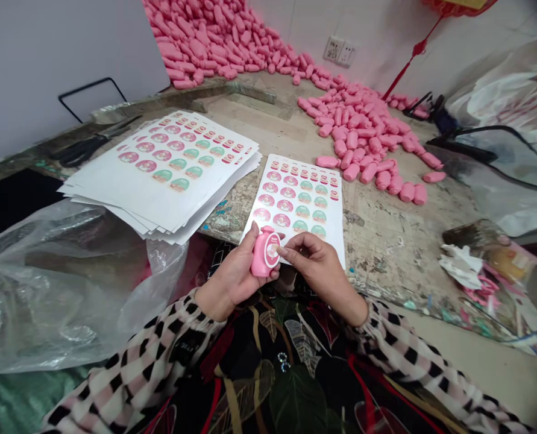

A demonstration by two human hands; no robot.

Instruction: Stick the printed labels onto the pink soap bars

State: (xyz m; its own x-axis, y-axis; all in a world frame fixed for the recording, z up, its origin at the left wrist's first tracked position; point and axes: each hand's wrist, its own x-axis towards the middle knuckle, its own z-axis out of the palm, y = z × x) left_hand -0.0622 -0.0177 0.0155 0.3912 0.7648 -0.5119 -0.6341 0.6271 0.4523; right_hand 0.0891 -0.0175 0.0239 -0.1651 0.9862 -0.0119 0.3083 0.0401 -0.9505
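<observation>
My left hand point(237, 268) is closed around a small pink bottle point(260, 256), held upright near the front edge of the table. On the bottle's front lies an oval pink-and-white sticker point(272, 249). The thumb and forefinger of my right hand point(317, 262) pinch the sticker's right edge against the bottle. Just behind both hands lies a sticker sheet point(336, 244) printed with pink ovals, green rounded labels and small pink labels. Its lower part is hidden by my hands.
A stack of sticker sheets point(114, 175) lies at left, with black scissors point(81, 149) behind it. Pink bottles point(363, 132) are heaped across the back and right. A clear plastic bag point(91, 289) hangs at the front left. Scraps point(462, 265) lie at right.
</observation>
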